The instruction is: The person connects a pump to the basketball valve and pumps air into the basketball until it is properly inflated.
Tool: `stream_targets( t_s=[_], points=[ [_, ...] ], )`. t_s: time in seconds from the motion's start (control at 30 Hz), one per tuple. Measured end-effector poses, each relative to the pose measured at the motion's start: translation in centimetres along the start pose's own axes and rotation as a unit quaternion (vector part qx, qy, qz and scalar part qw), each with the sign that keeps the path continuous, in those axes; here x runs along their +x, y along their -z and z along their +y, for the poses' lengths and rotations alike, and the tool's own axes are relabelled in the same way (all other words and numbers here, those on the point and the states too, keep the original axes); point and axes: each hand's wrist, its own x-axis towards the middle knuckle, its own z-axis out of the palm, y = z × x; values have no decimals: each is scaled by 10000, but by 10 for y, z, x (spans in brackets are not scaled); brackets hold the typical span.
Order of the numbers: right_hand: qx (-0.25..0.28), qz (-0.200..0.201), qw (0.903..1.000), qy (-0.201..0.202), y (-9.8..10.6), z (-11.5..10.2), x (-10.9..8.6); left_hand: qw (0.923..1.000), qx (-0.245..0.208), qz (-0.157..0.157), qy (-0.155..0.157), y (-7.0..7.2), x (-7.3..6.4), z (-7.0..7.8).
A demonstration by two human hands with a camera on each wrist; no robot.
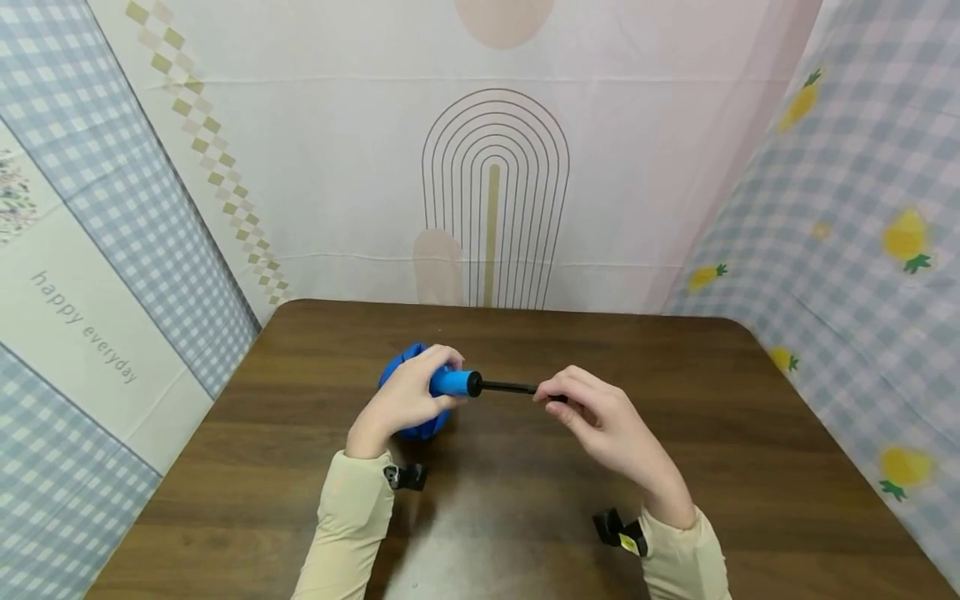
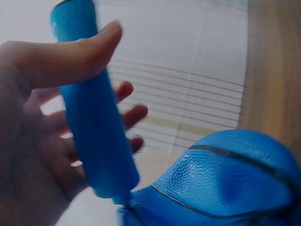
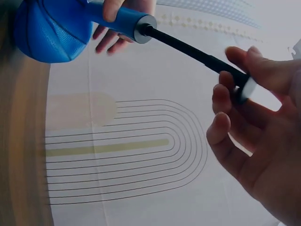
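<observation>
My left hand (image 1: 408, 396) grips the blue barrel of a hand pump (image 2: 96, 127), thumb across one side and fingers round the other. At the barrel's far end, its nozzle meets a blue ball (image 2: 235, 174) with black seam lines, which looks partly deflated and dented. A black plunger rod (image 3: 181, 46) extends well out of the barrel toward the right. With thumb and fingers, my right hand (image 1: 600, 412) pinches the handle end of that rod. In the head view the ball is mostly hidden behind my left hand.
Both hands work above a brown wooden table (image 1: 510, 517). A pale patterned cloth (image 1: 337, 167) hangs behind it, with checked cloths (image 1: 847, 275) at the sides. Black camera mounts (image 1: 618, 529) sit on both wrists.
</observation>
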Motion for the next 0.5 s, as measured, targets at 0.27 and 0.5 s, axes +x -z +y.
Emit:
stream_targets(
  t_s=[0.27,0.5],
  points=[
    [-259,512,9978,318,3,-6,0,9883,192,1450,-429,-18,7,8],
    [-522,342,9980,63,1,-1,0,9898,147,1363,-376,-28,11,1]
  ],
)
